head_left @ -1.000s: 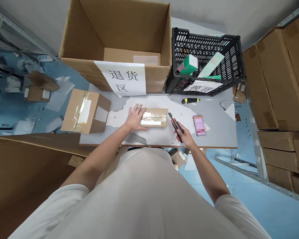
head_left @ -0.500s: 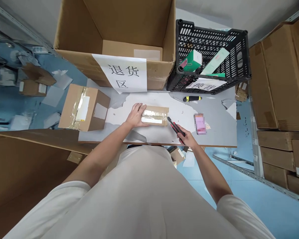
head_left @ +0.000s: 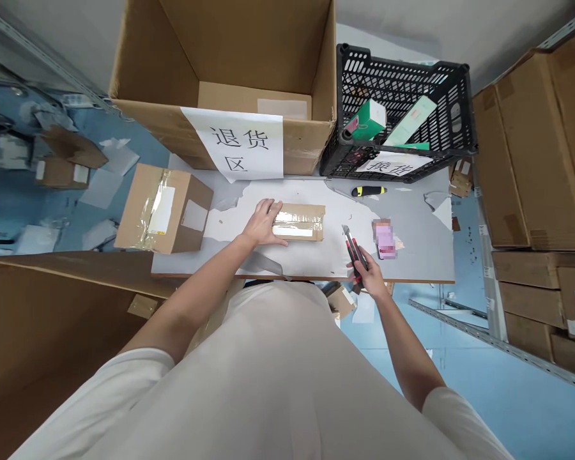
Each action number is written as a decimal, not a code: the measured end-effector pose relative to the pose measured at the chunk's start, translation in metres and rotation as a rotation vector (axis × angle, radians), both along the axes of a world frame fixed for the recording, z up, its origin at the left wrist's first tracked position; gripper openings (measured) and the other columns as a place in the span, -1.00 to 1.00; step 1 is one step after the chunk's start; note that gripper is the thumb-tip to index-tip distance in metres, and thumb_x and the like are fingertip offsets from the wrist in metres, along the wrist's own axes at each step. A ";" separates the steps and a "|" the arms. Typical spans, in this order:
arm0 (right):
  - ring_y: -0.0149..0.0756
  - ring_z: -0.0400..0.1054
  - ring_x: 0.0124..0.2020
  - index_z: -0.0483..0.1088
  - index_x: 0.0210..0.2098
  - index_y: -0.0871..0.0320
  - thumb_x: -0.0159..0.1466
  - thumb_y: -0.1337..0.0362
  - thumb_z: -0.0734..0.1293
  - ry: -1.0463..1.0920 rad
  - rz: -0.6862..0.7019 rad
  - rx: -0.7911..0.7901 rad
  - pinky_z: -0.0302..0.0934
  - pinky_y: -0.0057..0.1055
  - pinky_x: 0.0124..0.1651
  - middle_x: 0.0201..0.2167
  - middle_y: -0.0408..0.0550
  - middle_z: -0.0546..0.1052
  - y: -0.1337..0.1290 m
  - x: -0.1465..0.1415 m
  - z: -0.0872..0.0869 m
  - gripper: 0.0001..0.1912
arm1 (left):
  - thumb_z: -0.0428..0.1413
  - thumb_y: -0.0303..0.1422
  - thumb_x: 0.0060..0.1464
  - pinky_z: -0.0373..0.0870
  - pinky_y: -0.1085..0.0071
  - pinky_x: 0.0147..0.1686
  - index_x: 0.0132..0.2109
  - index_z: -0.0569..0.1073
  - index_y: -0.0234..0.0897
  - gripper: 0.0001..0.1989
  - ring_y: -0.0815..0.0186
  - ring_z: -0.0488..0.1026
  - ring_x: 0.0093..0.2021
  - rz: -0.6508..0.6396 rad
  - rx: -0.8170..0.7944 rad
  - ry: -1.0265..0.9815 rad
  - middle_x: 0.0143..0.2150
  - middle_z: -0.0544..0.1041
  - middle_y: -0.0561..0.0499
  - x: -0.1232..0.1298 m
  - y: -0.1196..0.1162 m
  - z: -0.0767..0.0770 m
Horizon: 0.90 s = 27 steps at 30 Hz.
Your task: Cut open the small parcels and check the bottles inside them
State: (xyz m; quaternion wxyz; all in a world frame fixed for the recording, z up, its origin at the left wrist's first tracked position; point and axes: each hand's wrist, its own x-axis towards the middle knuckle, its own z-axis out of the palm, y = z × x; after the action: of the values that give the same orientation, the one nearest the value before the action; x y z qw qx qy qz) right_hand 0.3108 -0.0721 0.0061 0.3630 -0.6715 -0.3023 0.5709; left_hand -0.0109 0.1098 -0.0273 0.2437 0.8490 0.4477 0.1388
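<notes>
A small cardboard box [head_left: 299,222] closed with shiny clear tape lies on the worktable in front of me. My left hand [head_left: 264,223] grips its left end, thumb at the near edge and fingers at the far side. To the right of the box, my right hand [head_left: 370,273] is closed around a black and red box cutter [head_left: 356,254]. Its blade points up and away from me, apart from the box. A pink item [head_left: 384,239], blurred out in the picture, lies just beyond my right hand.
A big open carton [head_left: 148,121] with a paper sign stands at the back, beside a black plastic crate [head_left: 397,61] holding green boxes. A taped carton [head_left: 182,191] sits at left. A yellow-black knife [head_left: 368,191] lies near the crate. Cartons [head_left: 531,153] are stacked at right.
My right hand has drawn the box cutter away from the small box's right end, to the right and slightly toward me. My left hand still grips the box.
</notes>
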 end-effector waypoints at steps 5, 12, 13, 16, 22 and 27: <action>-0.30 0.49 -0.26 0.21 -0.06 0.01 0.11 -0.13 0.34 0.187 -0.213 0.043 0.41 -0.39 -0.42 0.06 -0.02 0.40 0.038 -0.067 -0.023 -0.47 | 0.04 -0.01 0.09 0.15 0.00 0.18 0.23 0.29 -0.36 -0.32 -0.06 0.22 0.17 0.129 0.006 0.023 0.09 0.34 -0.29 0.002 -0.004 0.008; -0.28 0.44 -0.06 0.16 -0.07 -0.02 0.15 -0.08 0.30 0.185 -0.152 0.178 0.44 -0.33 -0.25 0.09 -0.05 0.37 0.123 -0.088 -0.037 -0.54 | -0.04 -0.21 0.17 0.41 0.21 -0.07 0.18 0.38 -0.28 -0.53 0.18 0.46 -0.20 0.323 -0.186 -0.125 -0.21 0.50 -0.11 -0.017 -0.064 -0.001; -0.28 0.44 -0.06 0.17 -0.07 -0.01 0.16 -0.07 0.30 0.182 -0.125 0.182 0.43 -0.31 -0.23 0.06 -0.03 0.40 0.130 -0.089 -0.037 -0.55 | 0.00 -0.17 0.15 0.44 0.24 -0.11 0.17 0.39 -0.26 -0.51 0.22 0.47 -0.25 0.356 -0.238 -0.190 -0.23 0.50 -0.08 -0.018 -0.076 -0.004; -0.30 0.44 -0.10 0.19 -0.03 0.00 0.18 -0.08 0.28 0.189 -0.079 0.205 0.41 -0.28 -0.19 0.01 0.00 0.44 0.139 -0.094 -0.036 -0.54 | 0.07 -0.11 0.09 0.49 0.27 -0.19 0.14 0.41 -0.25 -0.48 0.29 0.49 -0.32 0.468 -0.346 -0.355 -0.20 0.49 -0.05 -0.014 -0.102 -0.013; -0.35 0.43 -0.20 0.21 -0.03 0.02 0.17 -0.07 0.30 0.083 -0.128 0.162 0.42 -0.34 -0.24 0.04 0.01 0.42 0.102 -0.092 -0.025 -0.53 | 0.18 -0.15 -0.05 0.49 0.21 -0.15 0.23 0.29 -0.31 -0.30 0.19 0.48 -0.17 0.480 -0.301 -0.290 -0.01 0.44 -0.16 -0.009 -0.078 -0.008; -0.39 0.43 -0.39 0.16 -0.05 -0.01 0.15 -0.15 0.28 0.108 -0.152 -0.008 0.40 -0.39 -0.47 0.05 -0.02 0.42 0.032 -0.100 -0.016 -0.49 | 0.13 -0.14 0.03 0.35 0.11 0.10 0.30 0.17 -0.33 -0.26 0.04 0.33 0.15 0.307 -0.165 -0.246 0.26 0.23 -0.26 0.003 0.010 -0.002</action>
State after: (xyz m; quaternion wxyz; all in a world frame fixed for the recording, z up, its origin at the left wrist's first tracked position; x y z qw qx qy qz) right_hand 0.2108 -0.0402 -0.0096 0.4185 -0.6622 -0.2279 0.5783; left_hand -0.0081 0.1196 -0.0289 0.3411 0.7249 0.5484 0.2397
